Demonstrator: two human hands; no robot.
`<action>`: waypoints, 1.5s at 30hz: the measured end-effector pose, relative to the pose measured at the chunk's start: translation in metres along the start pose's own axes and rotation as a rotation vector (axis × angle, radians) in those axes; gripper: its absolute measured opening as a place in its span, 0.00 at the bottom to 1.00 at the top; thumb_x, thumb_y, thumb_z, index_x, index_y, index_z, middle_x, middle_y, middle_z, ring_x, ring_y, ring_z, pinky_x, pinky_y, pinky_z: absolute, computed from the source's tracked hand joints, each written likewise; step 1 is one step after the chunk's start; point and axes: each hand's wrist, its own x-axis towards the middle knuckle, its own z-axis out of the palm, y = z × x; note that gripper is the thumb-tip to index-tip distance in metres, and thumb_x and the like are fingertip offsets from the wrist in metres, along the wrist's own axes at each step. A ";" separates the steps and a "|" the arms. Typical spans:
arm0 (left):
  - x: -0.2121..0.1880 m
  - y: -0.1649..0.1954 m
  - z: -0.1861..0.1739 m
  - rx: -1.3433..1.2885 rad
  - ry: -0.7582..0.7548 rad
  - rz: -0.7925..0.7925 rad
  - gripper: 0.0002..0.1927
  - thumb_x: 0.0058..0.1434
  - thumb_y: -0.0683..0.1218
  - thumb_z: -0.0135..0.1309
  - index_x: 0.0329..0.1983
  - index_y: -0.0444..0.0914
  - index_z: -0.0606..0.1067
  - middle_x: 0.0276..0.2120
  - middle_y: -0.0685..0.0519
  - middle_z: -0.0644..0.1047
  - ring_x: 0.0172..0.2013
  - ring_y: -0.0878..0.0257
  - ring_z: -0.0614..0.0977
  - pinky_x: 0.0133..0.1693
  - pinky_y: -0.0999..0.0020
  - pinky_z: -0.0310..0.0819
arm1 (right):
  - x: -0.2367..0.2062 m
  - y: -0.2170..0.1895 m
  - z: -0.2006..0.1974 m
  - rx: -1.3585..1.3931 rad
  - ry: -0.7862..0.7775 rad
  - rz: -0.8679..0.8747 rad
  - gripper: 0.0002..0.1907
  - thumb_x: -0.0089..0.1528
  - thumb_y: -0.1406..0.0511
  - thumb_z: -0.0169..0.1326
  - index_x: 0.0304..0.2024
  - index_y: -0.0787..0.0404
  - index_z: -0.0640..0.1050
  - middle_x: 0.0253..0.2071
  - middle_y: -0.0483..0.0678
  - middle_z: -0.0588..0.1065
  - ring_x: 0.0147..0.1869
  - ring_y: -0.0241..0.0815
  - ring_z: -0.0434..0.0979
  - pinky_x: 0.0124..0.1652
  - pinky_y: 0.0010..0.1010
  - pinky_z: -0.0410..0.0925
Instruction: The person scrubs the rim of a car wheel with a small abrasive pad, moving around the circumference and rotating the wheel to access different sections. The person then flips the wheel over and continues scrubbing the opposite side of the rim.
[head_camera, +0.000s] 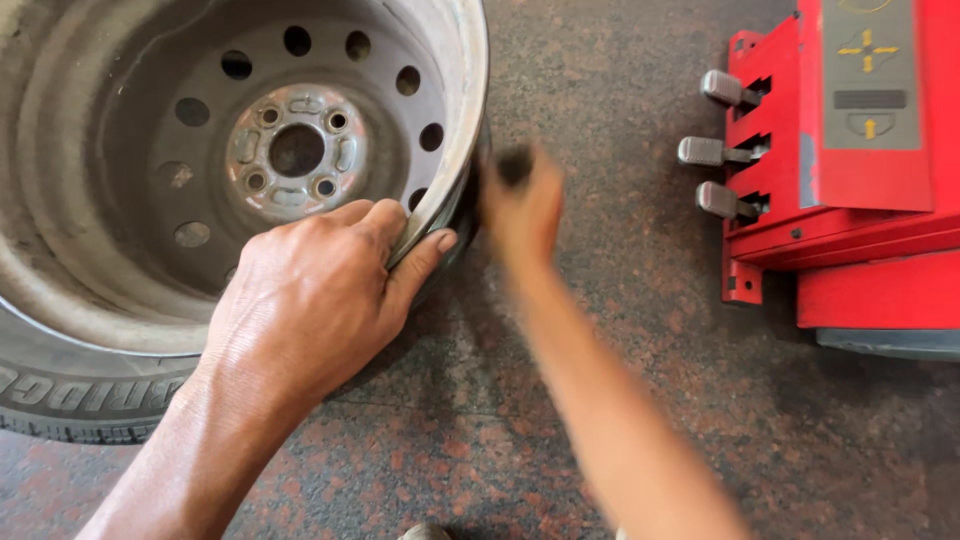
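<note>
A grey steel wheel rim (130, 240) with a black tyre (80, 395) around it stands on the floor at the left, its hub and bolt holes (297, 150) facing me. My left hand (310, 295) grips the rim's right edge, fingers curled over the lip. My right hand (522, 205) is blurred with motion just right of the rim edge. It is closed around a small dark object (514, 165) that I cannot make out.
A red tyre-changing machine (850, 170) stands at the right, with three grey foot pedals (715, 150) sticking out toward the wheel. The floor (560, 400) is speckled reddish-brown stone. A shoe tip shows at the bottom edge.
</note>
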 end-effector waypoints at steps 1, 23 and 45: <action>0.000 0.000 0.000 0.006 -0.021 -0.020 0.25 0.68 0.61 0.49 0.29 0.35 0.74 0.27 0.43 0.79 0.28 0.42 0.82 0.32 0.47 0.76 | 0.020 0.000 0.001 -0.025 -0.034 0.057 0.10 0.62 0.63 0.62 0.36 0.65 0.79 0.31 0.50 0.80 0.34 0.42 0.81 0.35 0.34 0.73; 0.001 -0.005 0.000 -0.023 -0.085 -0.036 0.25 0.68 0.61 0.49 0.28 0.35 0.73 0.24 0.44 0.78 0.25 0.44 0.82 0.31 0.48 0.76 | 0.040 0.005 0.002 -0.080 -0.105 0.042 0.13 0.59 0.59 0.63 0.33 0.62 0.78 0.28 0.50 0.80 0.29 0.43 0.81 0.30 0.37 0.72; 0.001 -0.006 -0.003 -0.073 -0.072 -0.014 0.23 0.67 0.60 0.50 0.31 0.36 0.74 0.25 0.43 0.78 0.27 0.43 0.82 0.31 0.48 0.76 | 0.079 -0.005 0.005 -0.060 -0.259 -0.127 0.11 0.56 0.63 0.67 0.32 0.65 0.80 0.27 0.48 0.81 0.29 0.37 0.79 0.28 0.32 0.70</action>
